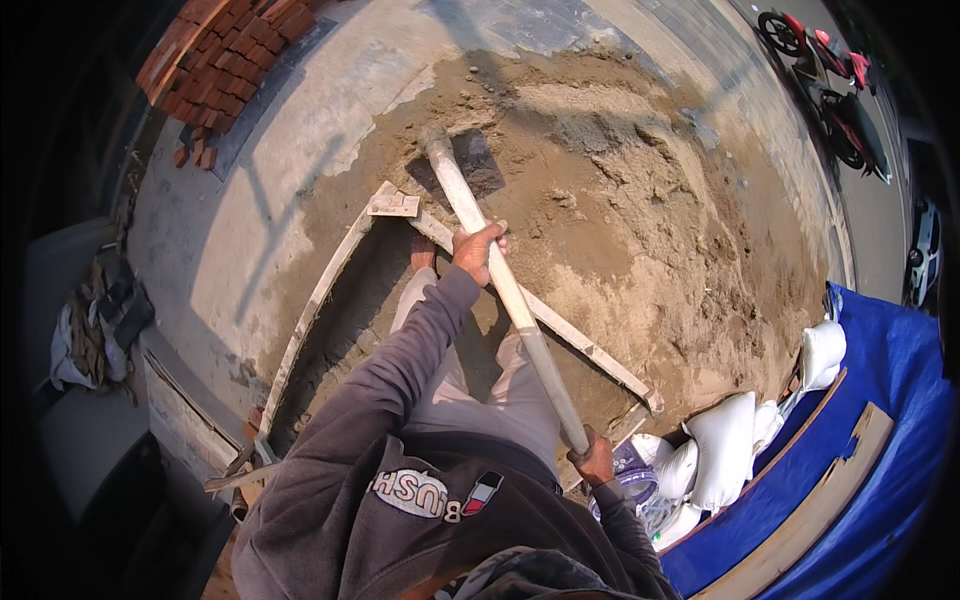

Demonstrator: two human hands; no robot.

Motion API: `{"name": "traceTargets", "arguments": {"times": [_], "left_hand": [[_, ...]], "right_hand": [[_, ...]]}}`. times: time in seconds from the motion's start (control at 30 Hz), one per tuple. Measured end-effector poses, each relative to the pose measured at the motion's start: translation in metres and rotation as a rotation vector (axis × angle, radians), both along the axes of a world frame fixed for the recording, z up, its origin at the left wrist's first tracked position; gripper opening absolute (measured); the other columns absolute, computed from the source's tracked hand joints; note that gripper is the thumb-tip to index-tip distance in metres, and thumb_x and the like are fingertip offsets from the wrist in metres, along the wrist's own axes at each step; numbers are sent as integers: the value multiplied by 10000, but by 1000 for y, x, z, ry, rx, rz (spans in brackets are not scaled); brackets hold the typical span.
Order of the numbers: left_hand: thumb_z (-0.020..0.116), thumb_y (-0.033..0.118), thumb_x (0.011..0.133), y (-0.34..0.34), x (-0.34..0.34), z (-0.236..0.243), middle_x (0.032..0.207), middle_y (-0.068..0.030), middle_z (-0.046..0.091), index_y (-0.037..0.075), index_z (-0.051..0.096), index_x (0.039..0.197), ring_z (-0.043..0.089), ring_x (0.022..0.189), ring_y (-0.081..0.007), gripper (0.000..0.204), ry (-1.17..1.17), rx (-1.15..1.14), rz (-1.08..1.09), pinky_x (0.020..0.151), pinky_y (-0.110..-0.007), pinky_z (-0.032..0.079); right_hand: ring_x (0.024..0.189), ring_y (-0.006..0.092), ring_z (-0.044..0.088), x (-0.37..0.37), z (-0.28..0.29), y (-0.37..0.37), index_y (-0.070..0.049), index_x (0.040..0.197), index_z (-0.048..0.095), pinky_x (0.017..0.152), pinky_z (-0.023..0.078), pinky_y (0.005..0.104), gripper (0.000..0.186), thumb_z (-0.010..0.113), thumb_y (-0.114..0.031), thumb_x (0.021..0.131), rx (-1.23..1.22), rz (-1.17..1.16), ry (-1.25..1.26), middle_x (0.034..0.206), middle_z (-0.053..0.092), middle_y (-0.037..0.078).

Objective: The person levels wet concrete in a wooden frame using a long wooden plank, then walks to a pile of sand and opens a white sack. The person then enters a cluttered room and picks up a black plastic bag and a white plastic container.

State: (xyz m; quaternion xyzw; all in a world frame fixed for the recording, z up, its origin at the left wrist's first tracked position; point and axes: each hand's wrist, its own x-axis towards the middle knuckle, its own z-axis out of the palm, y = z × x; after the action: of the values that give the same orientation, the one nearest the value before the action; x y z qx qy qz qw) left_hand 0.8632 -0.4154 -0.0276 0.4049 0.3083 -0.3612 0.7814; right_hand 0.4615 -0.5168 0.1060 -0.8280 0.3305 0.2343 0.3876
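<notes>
A hoe with a long pale wooden handle [530, 335] slants from upper left to lower right in front of my body. Its dark blade [478, 163] rests on the damp sand at the near left side of a broad sand pile [650, 215]. Partway up the handle, my left hand [478, 252] is closed round the wood. My right hand [592, 458] grips the lower end, close to my right hip. I stand inside a wooden frame [335, 275] whose boards meet at a corner ahead of me. One bare foot [423, 254] shows near that corner.
Stacked red bricks [225, 65] stand at the far left. White sacks [722, 450] and a blue tarp [870, 490] with planks lie at the right. A motorcycle [840, 110] is parked beyond the sand. Crumpled cloths or bags [100, 330] lie at the left.
</notes>
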Motion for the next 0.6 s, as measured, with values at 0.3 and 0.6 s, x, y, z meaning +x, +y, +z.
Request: {"name": "traceTargets", "arguments": {"times": [0.3, 0.6], "left_hand": [[660, 46, 763, 7, 136, -65, 728, -58, 536, 36, 472, 954, 535, 550, -147, 268, -70, 105, -93, 457, -276, 466], [664, 48, 765, -13, 237, -152, 666, -52, 527, 31, 477, 890, 520, 512, -128, 225, -96, 194, -145, 404, -283, 448]], "right_hand": [[732, 359, 617, 320, -105, 56, 5, 925, 574, 657, 477, 408, 331, 647, -108, 622, 126, -137, -151, 769, 621, 225], [627, 232, 583, 553, -252, 33, 25, 923, 572, 545, 473, 334, 341, 667, -50, 605, 440, -319, -171, 736, 600, 122]]}}
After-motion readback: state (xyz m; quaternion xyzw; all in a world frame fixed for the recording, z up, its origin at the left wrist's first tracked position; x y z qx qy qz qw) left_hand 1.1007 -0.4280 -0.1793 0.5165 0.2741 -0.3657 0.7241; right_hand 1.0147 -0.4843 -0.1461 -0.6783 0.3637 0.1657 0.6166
